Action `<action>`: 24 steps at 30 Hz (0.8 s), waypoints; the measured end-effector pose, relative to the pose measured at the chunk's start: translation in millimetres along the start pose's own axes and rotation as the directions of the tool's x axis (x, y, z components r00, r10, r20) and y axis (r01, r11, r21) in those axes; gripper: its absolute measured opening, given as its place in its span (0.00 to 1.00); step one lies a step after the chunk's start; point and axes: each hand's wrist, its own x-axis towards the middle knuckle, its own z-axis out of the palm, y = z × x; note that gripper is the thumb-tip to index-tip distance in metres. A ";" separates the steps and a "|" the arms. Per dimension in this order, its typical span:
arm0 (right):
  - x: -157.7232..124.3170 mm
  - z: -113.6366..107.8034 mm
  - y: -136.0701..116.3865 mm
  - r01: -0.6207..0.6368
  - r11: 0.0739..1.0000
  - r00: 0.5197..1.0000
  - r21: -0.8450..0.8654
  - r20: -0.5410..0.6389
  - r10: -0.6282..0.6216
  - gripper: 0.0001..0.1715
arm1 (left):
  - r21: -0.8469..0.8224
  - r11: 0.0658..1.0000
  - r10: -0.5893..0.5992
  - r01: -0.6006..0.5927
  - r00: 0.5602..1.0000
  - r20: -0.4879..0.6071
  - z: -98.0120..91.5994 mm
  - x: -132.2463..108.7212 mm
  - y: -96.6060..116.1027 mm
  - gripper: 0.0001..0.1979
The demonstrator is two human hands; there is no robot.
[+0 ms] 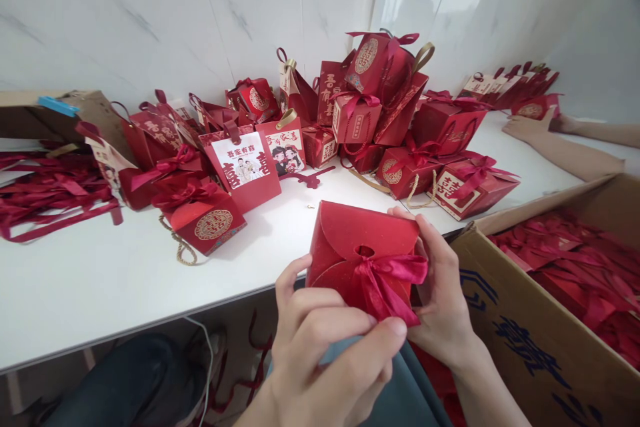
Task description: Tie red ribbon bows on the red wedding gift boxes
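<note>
Between my two hands is a red gift box [335,233] with curved overlapping top flaps and a small opening. A shiny crimson ribbon bow [383,280] lies across its top. My left hand [325,340] wraps the near left side, with the thumb and index finger close together at the ribbon's lower tail. On the far right side, my right hand [443,287] grips the box, its fingers partly hidden behind it. The box is held tilted toward me, in front of the table edge.
Red gift boxes [213,220] and bags [243,173] crowd the white table [125,287]. Loose ribbons [55,193] lie at left. A cardboard carton [505,307] full of red boxes stands at right. Another person's hands [530,127] hold a red box at far right.
</note>
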 end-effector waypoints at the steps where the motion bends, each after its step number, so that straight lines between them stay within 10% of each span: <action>1: 0.1 0.1 -0.2 0.000 1.000 1.000 0.002 -0.002 0.000 0.55 | -0.004 1.000 0.001 -0.001 1.000 -0.004 0.1 -0.2 -0.2 0.12; 24: -0.6 0.4 2.0 -0.006 1.000 1.000 -0.007 -0.002 0.006 0.54 | -0.073 0.995 -0.073 0.066 0.993 -0.097 0.4 0.3 0.8 0.10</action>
